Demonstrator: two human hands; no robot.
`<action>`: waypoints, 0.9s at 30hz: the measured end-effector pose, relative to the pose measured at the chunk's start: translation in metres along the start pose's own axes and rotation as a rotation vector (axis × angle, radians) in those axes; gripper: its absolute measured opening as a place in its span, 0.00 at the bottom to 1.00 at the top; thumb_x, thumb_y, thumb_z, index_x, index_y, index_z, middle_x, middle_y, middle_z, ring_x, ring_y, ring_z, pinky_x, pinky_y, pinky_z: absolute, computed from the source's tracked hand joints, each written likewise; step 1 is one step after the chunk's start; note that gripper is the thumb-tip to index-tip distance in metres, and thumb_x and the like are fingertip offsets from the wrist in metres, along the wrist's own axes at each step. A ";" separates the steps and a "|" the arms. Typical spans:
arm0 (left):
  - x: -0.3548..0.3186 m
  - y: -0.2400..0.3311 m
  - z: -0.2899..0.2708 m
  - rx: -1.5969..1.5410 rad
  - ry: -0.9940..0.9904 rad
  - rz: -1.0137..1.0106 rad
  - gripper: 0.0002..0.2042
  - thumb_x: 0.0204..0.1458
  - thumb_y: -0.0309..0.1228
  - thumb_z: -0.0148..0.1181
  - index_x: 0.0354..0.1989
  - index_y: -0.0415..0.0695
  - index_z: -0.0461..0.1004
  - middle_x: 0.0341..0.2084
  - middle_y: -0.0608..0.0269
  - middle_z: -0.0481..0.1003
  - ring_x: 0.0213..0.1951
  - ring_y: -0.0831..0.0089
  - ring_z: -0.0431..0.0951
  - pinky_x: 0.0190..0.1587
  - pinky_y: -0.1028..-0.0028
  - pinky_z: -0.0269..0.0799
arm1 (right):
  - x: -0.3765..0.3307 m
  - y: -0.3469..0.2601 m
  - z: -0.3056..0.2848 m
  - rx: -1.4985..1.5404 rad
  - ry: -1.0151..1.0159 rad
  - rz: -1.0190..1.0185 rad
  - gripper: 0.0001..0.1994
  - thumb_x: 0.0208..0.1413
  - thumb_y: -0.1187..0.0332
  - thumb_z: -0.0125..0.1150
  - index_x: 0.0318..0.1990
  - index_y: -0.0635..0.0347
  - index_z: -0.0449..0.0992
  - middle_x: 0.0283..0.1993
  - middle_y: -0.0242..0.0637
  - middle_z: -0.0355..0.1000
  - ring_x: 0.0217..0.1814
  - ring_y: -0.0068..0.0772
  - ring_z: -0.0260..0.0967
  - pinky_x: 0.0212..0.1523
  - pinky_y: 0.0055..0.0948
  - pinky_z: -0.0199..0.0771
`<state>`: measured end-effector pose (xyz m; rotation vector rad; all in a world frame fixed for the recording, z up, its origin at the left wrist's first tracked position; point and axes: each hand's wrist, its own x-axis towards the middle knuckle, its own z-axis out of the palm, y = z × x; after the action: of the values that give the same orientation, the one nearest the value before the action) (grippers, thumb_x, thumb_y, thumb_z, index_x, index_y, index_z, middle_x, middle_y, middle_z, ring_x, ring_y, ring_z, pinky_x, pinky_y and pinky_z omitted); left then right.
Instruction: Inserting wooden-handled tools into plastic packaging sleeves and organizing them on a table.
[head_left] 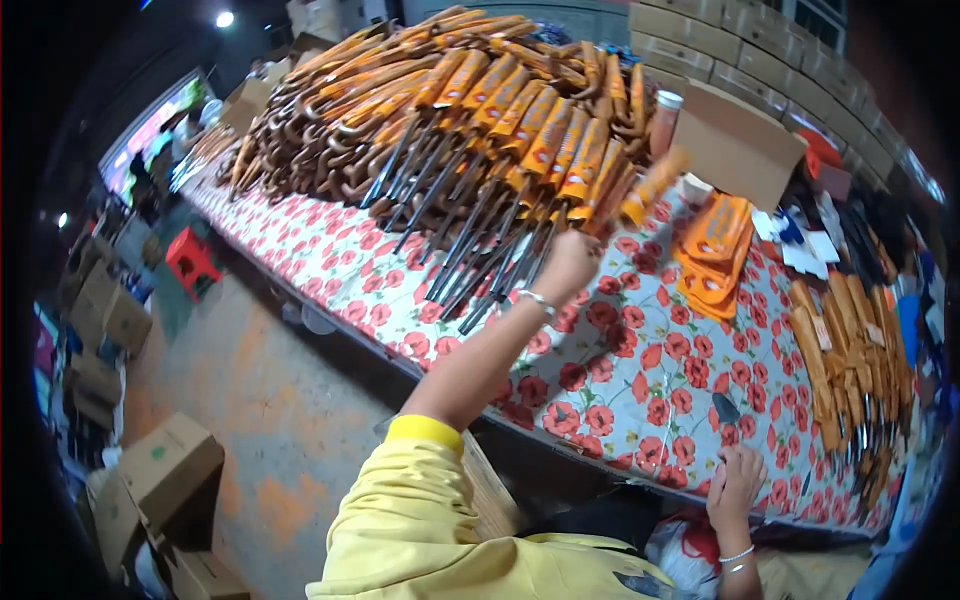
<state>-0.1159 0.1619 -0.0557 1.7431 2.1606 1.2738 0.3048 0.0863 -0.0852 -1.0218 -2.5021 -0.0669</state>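
A: Left hand (566, 262) is raised over the floral-clothed table (640, 370), closed round one orange-sleeved umbrella (655, 185). Its long axis is slanted up and to the right, away from the wrist, just beside the big umbrella pile (470, 130).

B: And the right hand (737, 482)?

A: It is laid on the table's near edge, fingers loosely spread, nothing held. The left hand is by far the nearer to the pile.

B: What is obscured?

A: The held umbrella is motion-blurred; its lower end is hidden behind the fist.
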 end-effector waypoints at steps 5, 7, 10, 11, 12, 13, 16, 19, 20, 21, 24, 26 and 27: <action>-0.020 -0.038 0.044 0.004 0.175 -0.111 0.08 0.50 0.23 0.50 0.35 0.34 0.74 0.28 0.42 0.76 0.32 0.52 0.77 0.34 0.60 0.72 | 0.001 -0.015 0.003 0.039 0.018 0.020 0.11 0.50 0.68 0.47 0.41 0.59 0.69 0.42 0.44 0.63 0.48 0.48 0.59 0.50 0.43 0.54; -0.023 -0.040 0.053 0.057 0.175 -0.194 0.07 0.51 0.24 0.50 0.32 0.33 0.73 0.29 0.42 0.76 0.33 0.50 0.77 0.35 0.59 0.71 | -0.002 -0.012 0.003 0.052 0.010 0.015 0.11 0.50 0.68 0.47 0.41 0.59 0.69 0.41 0.44 0.63 0.48 0.47 0.59 0.50 0.43 0.54; -0.018 -0.039 0.053 0.211 0.343 -0.018 0.12 0.54 0.28 0.49 0.23 0.34 0.73 0.23 0.43 0.75 0.29 0.43 0.76 0.35 0.56 0.73 | -0.001 -0.009 0.005 0.048 0.052 0.010 0.11 0.51 0.68 0.47 0.41 0.59 0.70 0.41 0.43 0.63 0.49 0.47 0.59 0.50 0.43 0.55; -0.018 -0.038 0.052 0.219 0.342 -0.019 0.12 0.54 0.28 0.49 0.23 0.34 0.73 0.23 0.43 0.75 0.29 0.43 0.76 0.35 0.56 0.73 | -0.002 -0.009 0.005 0.056 0.052 0.009 0.11 0.51 0.68 0.47 0.41 0.59 0.70 0.41 0.43 0.63 0.49 0.47 0.59 0.50 0.43 0.55; -0.018 -0.036 0.050 0.306 0.293 -0.025 0.10 0.52 0.28 0.50 0.24 0.35 0.74 0.23 0.46 0.75 0.30 0.47 0.76 0.34 0.56 0.73 | -0.003 -0.010 0.004 0.059 0.054 0.008 0.11 0.51 0.68 0.47 0.42 0.59 0.70 0.41 0.43 0.63 0.49 0.47 0.60 0.50 0.43 0.55; -0.018 -0.035 0.047 0.393 0.243 -0.030 0.09 0.51 0.28 0.51 0.24 0.36 0.74 0.23 0.49 0.75 0.32 0.50 0.76 0.34 0.57 0.72 | -0.005 -0.011 0.004 0.062 0.056 0.008 0.11 0.51 0.69 0.48 0.42 0.59 0.70 0.41 0.43 0.64 0.49 0.47 0.60 0.50 0.43 0.55; -0.008 -0.014 0.042 0.662 0.038 0.025 0.08 0.48 0.28 0.53 0.24 0.38 0.75 0.23 0.51 0.76 0.33 0.54 0.77 0.34 0.58 0.73 | -0.007 -0.006 0.005 0.059 0.053 0.025 0.12 0.49 0.68 0.49 0.42 0.58 0.70 0.42 0.42 0.64 0.49 0.46 0.60 0.50 0.43 0.55; 0.008 0.012 0.036 0.953 -0.208 0.145 0.07 0.45 0.28 0.54 0.24 0.40 0.78 0.25 0.49 0.76 0.32 0.54 0.78 0.33 0.60 0.75 | -0.012 0.004 -0.001 0.062 0.066 0.044 0.13 0.48 0.68 0.52 0.42 0.58 0.71 0.42 0.41 0.64 0.49 0.46 0.60 0.50 0.43 0.55; 0.009 -0.004 0.034 0.856 -0.177 0.119 0.07 0.44 0.27 0.54 0.25 0.41 0.79 0.26 0.48 0.77 0.31 0.53 0.78 0.33 0.60 0.75 | -0.009 -0.001 -0.002 0.060 0.072 0.037 0.12 0.48 0.68 0.52 0.42 0.58 0.71 0.43 0.42 0.65 0.49 0.45 0.60 0.50 0.43 0.55; 0.005 -0.006 0.035 0.661 -0.023 0.074 0.07 0.45 0.27 0.53 0.24 0.41 0.78 0.26 0.47 0.77 0.30 0.52 0.78 0.33 0.59 0.76 | -0.007 0.000 -0.002 0.068 0.059 0.044 0.13 0.46 0.68 0.53 0.42 0.57 0.71 0.43 0.41 0.65 0.49 0.45 0.60 0.49 0.43 0.55; 0.007 0.001 0.020 0.621 -0.093 0.006 0.07 0.48 0.27 0.52 0.26 0.40 0.76 0.26 0.45 0.76 0.31 0.49 0.78 0.32 0.58 0.75 | 0.001 0.000 0.004 0.120 0.078 0.037 0.15 0.44 0.68 0.54 0.43 0.55 0.72 0.43 0.38 0.65 0.48 0.43 0.60 0.48 0.42 0.56; 0.021 -0.006 0.024 0.691 0.039 0.071 0.06 0.48 0.27 0.54 0.28 0.41 0.77 0.25 0.48 0.76 0.30 0.49 0.77 0.33 0.57 0.74 | -0.001 0.001 0.001 0.098 0.070 0.076 0.15 0.44 0.68 0.54 0.43 0.54 0.73 0.43 0.38 0.65 0.48 0.43 0.60 0.48 0.42 0.55; 0.033 -0.001 0.044 0.670 0.017 0.105 0.06 0.48 0.27 0.54 0.28 0.41 0.77 0.25 0.48 0.76 0.30 0.49 0.77 0.33 0.57 0.74 | -0.001 0.003 0.002 0.088 0.057 0.066 0.15 0.43 0.67 0.54 0.43 0.54 0.73 0.43 0.37 0.65 0.48 0.42 0.60 0.47 0.42 0.55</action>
<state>-0.1041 0.2133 -0.0712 2.0732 2.7444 0.5937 0.3070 0.0882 -0.0876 -1.0499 -2.3962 0.0334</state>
